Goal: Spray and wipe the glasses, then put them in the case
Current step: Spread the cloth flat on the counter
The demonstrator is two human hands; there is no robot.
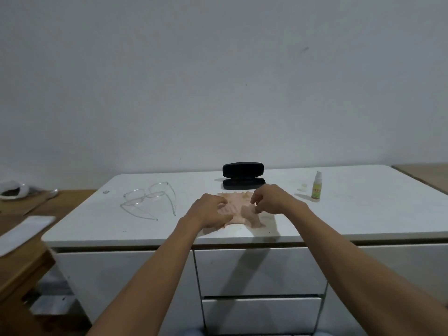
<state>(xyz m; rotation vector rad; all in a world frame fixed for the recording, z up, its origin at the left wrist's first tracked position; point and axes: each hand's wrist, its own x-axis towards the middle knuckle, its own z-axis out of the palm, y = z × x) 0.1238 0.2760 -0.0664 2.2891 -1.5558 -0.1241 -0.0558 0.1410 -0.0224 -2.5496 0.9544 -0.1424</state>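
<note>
A pair of clear-framed glasses (148, 199) lies on the white tabletop (351, 214), left of centre, temples unfolded. A black glasses case (243, 175) stands open at the back middle. A small spray bottle (316, 187) with a green label stands upright at the right, its clear cap (303, 185) lying beside it. A peach cleaning cloth (238, 210) lies crumpled in front of the case. My left hand (210, 213) presses on the cloth's left part. My right hand (272, 198) pinches the cloth's right part between thumb and fingers.
The tabletop tops a white drawer unit (259, 270). A wooden surface (21, 263) at the left holds a white flat sheet (24, 232) and a crumpled white bag (14, 189). A plain wall rises behind.
</note>
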